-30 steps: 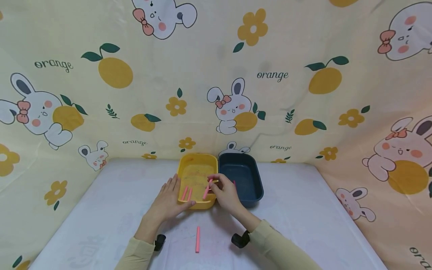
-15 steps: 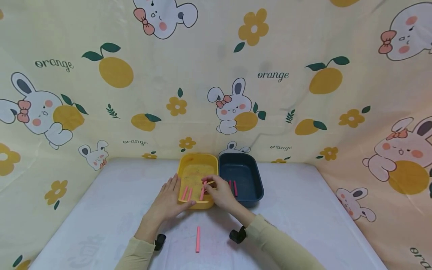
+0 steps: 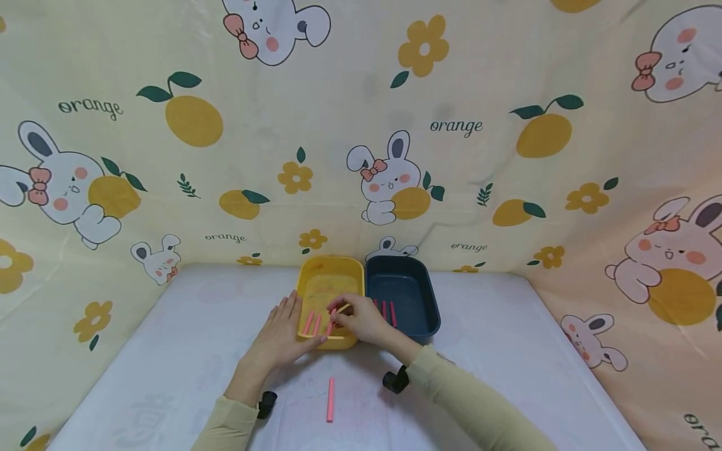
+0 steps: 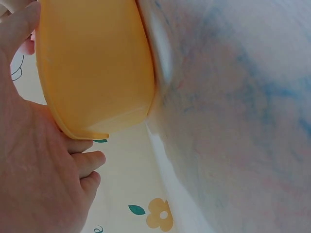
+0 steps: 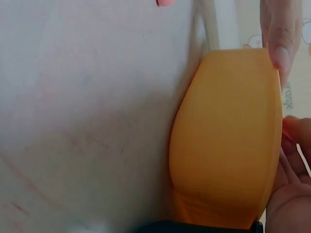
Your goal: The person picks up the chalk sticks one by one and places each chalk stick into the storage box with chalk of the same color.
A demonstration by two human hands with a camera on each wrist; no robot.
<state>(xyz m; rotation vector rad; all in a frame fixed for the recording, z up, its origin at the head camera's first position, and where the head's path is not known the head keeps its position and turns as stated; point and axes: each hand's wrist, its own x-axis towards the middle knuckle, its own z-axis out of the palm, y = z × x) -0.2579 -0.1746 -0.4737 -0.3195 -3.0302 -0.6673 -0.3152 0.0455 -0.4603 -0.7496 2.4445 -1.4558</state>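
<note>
The left hand (image 3: 276,341) lay spread against the yellow tray (image 3: 333,283); the right hand (image 3: 365,321) pinched a pink stick (image 3: 330,326) inside it. Sound technique probably required a light grip, a steadied tray and clearance from the two sticks (image 3: 317,325) nearer the left hand.

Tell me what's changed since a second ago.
The right hand moved left over the yellow bin, bringing its held stick nearer the two sticks there and revealing more pink sticks in the blue bin. The left hand and the table stick stayed put.
</note>
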